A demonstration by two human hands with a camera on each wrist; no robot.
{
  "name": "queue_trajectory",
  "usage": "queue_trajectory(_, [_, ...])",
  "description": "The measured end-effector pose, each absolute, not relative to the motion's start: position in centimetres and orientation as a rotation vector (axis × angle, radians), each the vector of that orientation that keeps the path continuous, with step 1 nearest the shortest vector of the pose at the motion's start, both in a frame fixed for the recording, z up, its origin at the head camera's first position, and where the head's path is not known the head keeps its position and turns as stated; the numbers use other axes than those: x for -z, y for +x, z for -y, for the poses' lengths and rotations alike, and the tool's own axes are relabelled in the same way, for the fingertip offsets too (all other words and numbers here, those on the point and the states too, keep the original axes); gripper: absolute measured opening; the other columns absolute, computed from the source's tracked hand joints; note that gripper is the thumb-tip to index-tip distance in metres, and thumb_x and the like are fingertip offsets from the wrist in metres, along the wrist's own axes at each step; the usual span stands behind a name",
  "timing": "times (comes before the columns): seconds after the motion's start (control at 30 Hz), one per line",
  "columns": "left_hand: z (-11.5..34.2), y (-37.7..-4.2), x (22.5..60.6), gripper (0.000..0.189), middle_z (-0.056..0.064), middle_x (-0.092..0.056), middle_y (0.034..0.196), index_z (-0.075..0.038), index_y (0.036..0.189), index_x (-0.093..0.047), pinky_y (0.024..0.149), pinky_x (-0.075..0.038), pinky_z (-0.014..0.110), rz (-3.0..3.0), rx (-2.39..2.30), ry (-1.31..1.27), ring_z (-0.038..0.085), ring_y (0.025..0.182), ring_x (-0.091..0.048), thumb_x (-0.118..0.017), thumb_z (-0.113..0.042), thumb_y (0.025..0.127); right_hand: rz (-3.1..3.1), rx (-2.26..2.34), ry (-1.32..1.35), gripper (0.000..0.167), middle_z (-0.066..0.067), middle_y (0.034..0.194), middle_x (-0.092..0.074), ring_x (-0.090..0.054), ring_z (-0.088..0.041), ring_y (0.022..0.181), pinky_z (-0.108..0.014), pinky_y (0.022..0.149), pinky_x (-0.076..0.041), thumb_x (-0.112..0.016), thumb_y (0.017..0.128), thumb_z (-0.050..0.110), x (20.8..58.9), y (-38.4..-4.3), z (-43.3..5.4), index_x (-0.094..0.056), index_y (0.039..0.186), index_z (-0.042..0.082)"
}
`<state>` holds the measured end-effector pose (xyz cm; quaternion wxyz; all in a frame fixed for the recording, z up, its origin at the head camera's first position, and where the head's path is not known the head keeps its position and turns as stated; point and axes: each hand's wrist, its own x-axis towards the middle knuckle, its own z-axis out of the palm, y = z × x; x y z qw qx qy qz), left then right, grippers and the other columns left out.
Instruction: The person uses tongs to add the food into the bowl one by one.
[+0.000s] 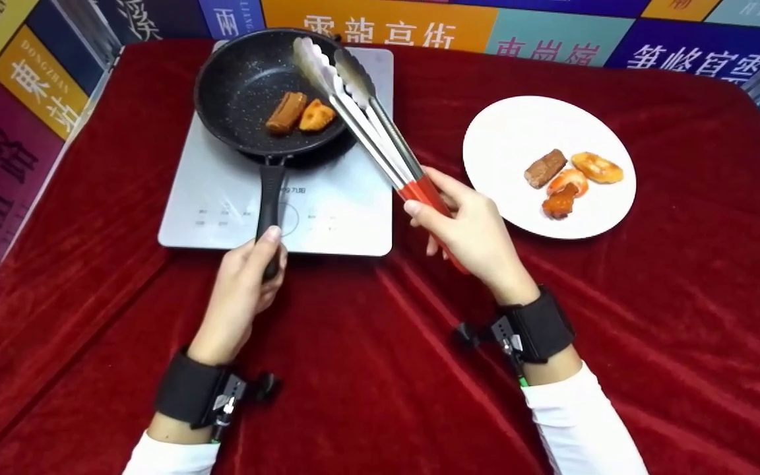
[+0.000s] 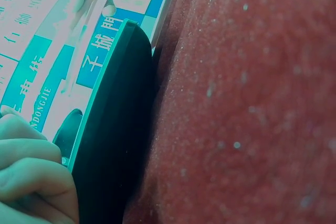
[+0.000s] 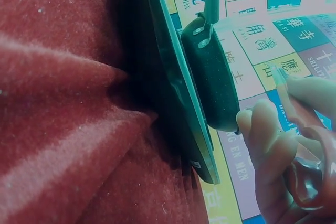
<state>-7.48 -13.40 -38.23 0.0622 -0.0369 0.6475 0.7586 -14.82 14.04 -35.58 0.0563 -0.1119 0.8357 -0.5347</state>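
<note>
In the head view, my left hand point(image 1: 243, 284) grips the black handle point(image 1: 270, 198) of a speckled frying pan point(image 1: 241, 86). A brown chunk of food point(image 1: 286, 113) and an orange-yellow piece point(image 1: 317, 116) lie inside the pan, towards its near right side. My right hand point(image 1: 475, 227) holds metal tongs point(image 1: 380, 142) by their red grips, thumb on top. The tongs' scalloped ends are spread apart over the pan's right rim, with no food visible between them. Curled fingers of the right hand also show in the right wrist view, beside the tongs' red grip point(image 3: 315, 195).
Under the pan sits a silver induction cooktop point(image 1: 221, 191). To the right, a white plate point(image 1: 499, 152) carries several food pieces, among them a brown chunk point(image 1: 545, 169) and a yellow one point(image 1: 596, 167). Dark red cloth point(image 1: 367, 369) covers the table; panels with lettering point(image 1: 393, 26) stand behind.
</note>
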Motion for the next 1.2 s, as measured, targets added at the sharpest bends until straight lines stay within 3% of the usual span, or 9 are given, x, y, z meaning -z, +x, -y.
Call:
queue_trajectory(0.17, [13.3, -7.3, 37.9, 0.043, -0.002, -0.03, 0.045, -0.001, 0.072, -0.046, 0.031, -0.011, 0.029, -1.957, -2.293, -0.113, 0.008, 0.034, -0.021, -0.048, -0.04, 0.091, -2.542, 1.608, -0.344, 0.057, -0.001, 0.078, -0.064, -0.056, -0.032, 0.048, -0.039, 0.039, -0.044, -0.063, 0.08, 0.045, 34.7, -14.3, -13.9, -0.043, 0.13, 0.027])
queue_trajectory(0.4, [13.4, -7.4, 38.4, 0.046, -0.001, -0.029, 0.045, -0.001, 0.073, -0.046, 0.031, -0.011, 0.029, -1.974, -2.293, -0.129, 0.009, 0.034, -0.021, -0.049, -0.043, 0.09, -2.578, 1.551, -0.338, 0.057, -0.005, 0.08, -0.065, -0.055, -0.021, 0.046, -0.031, 0.04, -0.045, -0.062, 0.084, 0.032, 32.1, -13.0, -13.5, -0.041, 0.133, 0.012])
queue_trajectory(0.7, [13.3, -7.1, 37.5, 0.043, -0.002, -0.03, 0.045, -0.001, 0.072, -0.046, 0.031, -0.011, 0.03, -1.966, -2.277, -0.103, 0.009, 0.034, -0.022, -0.047, -0.039, 0.092, -2.744, 1.442, -0.424, 0.054, -0.005, 0.072, -0.061, -0.054, -0.016, 0.046, -0.026, 0.044, -0.045, -0.063, 0.083, 0.031, 30.6, -12.3, -14.3, -0.045, 0.131, 0.014])
queue_trajectory(0.83, [13.1, -7.1, 36.9, 0.043, -0.002, -0.03, 0.046, 0.0, 0.072, -0.045, 0.032, -0.012, 0.029, -1.979, -2.266, -0.089, 0.008, 0.035, -0.022, -0.046, -0.038, 0.092, -2.867, 1.375, -0.514, 0.054, -0.002, 0.068, -0.058, -0.054, -0.012, 0.046, -0.024, 0.046, -0.044, -0.063, 0.081, 0.039, 30.8, -12.4, -15.5, -0.045, 0.13, 0.023])
queue_trajectory(0.97, [13.0, -7.1, 36.7, 0.043, -0.002, -0.031, 0.046, 0.0, 0.072, -0.045, 0.031, -0.011, 0.03, -1.978, -2.273, -0.088, 0.007, 0.035, -0.022, -0.046, -0.038, 0.092, -2.949, 1.333, -0.579, 0.054, 0.003, 0.074, -0.059, -0.054, -0.009, 0.046, -0.023, 0.047, -0.043, -0.063, 0.08, 0.045, 31.3, -12.7, -16.3, -0.045, 0.129, 0.032])
queue_trajectory(1.2, [13.1, -6.9, 36.9, 0.043, -0.002, -0.031, 0.046, 0.0, 0.072, -0.045, 0.032, -0.012, 0.029, -1.972, -2.276, -0.104, 0.007, 0.035, -0.022, -0.046, -0.038, 0.092, -3.015, 1.297, -0.642, 0.053, 0.004, 0.089, -0.062, -0.055, -0.001, 0.049, -0.021, 0.052, -0.042, -0.064, 0.08, 0.042, 30.8, -12.4, -16.6, -0.046, 0.129, 0.031])
